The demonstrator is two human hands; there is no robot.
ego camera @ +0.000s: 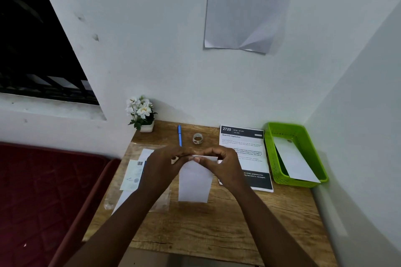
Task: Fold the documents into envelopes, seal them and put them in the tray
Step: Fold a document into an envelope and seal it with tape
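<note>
A white envelope (194,182) lies lengthwise on the wooden desk, its far end under both hands. A printed document (243,147) lies just right of it. The green tray (280,171) at the far right holds another white envelope (295,161).

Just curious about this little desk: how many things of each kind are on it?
Envelopes: 2, one in the hands, one in the tray
Printed sheet: 1
Green tray: 1
Pen: 1
Tape roll: 1
Flower pot: 1
Total: 7

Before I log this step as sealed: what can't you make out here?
Head view only:
- Envelope top edge: hidden by left hand and right hand, so flap state unknown.
- Printed sheet middle lines: covered by the right hand, text too small.
- Wall notice: top cut off by the frame.
- Envelope in the green tray: seal blurred.
</note>
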